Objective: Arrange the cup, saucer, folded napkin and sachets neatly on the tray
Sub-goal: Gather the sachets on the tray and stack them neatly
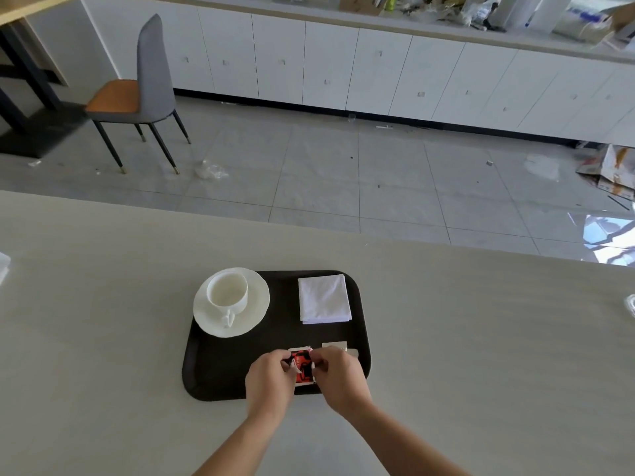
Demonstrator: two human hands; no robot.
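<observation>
A dark brown tray [220, 369] lies on the pale table. At its far left a white cup [227, 291] stands on a white saucer [256, 304], handle toward me. A folded white napkin [324, 298] lies flat at the tray's far right. Near the tray's front edge, a red and black sachet [302, 367] is pinched from both sides by my left hand [271, 379] and my right hand [338, 376]. A pale sachet [338, 345] lies just beyond my right hand, partly hidden by it.
The pale table [103, 321] ends at a far edge, with tiled floor beyond. A grey chair [144, 87] stands far left on the floor. Small pale objects peek in at the table's left edge [4, 266] and right edge [630, 304].
</observation>
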